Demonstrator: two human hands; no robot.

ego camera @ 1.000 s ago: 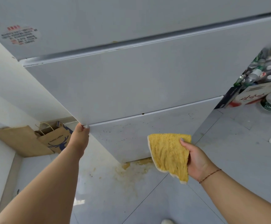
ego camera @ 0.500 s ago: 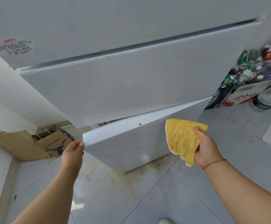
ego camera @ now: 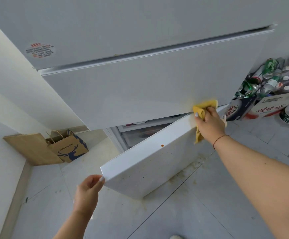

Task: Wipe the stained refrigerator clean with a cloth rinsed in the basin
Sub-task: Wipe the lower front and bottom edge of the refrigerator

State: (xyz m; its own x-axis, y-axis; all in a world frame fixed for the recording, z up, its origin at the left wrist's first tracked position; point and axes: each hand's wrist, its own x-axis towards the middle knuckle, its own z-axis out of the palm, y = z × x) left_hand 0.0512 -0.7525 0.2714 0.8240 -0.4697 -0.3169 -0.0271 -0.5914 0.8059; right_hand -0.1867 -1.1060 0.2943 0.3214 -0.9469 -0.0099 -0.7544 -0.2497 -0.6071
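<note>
floor (ego camera: 209,213): grey tiles under me, yellowish stains below the fridge door;
ten o'clock: paper bag (ego camera: 69,147), flat cardboard (ego camera: 31,149);
two o'clock: boxes of cans and bottles (ego camera: 267,94)

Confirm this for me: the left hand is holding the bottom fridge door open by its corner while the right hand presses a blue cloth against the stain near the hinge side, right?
Not quite: the cloth is yellow, not blue, as the head view shows. The rest stands: the left hand holds the bottom fridge door open by its corner, and the right hand presses the cloth against the stain near the hinge side.
</note>
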